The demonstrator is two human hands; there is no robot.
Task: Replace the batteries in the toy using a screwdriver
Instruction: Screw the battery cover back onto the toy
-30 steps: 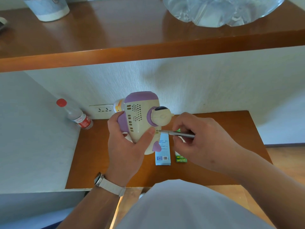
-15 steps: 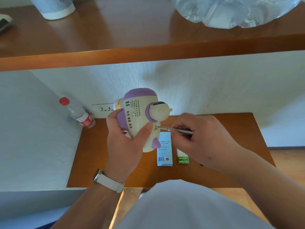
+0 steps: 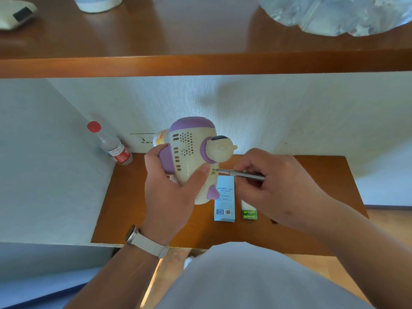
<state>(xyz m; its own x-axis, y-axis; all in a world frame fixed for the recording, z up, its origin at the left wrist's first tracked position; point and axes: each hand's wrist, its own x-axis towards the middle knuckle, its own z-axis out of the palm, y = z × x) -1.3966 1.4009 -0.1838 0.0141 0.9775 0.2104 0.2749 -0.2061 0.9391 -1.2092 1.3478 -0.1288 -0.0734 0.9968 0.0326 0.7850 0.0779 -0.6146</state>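
Toy [image 3: 190, 157], one, in left hand [image 3: 169, 198]; one screwdriver [image 3: 244, 174] in right hand [image 3: 281, 186]

Left hand [image 3: 169, 195]: is gripping the toy [image 3: 189, 157] and holding it up in front of the body.
Left thumb: is lying stretched up the toy's near face, its tip just beside the screwdriver's tip.
Left fingers [image 3: 151, 159]: are curling round the toy's far left side.
Left forearm: is rising bare from the lower left, wearing a pale-strapped wristwatch [image 3: 145, 241] at the wrist.
Right hand [image 3: 278, 188]: is pinching the screwdriver [image 3: 245, 175] with curled fingers, its back facing the camera.
Right forearm: is reaching in bare from the lower right edge.
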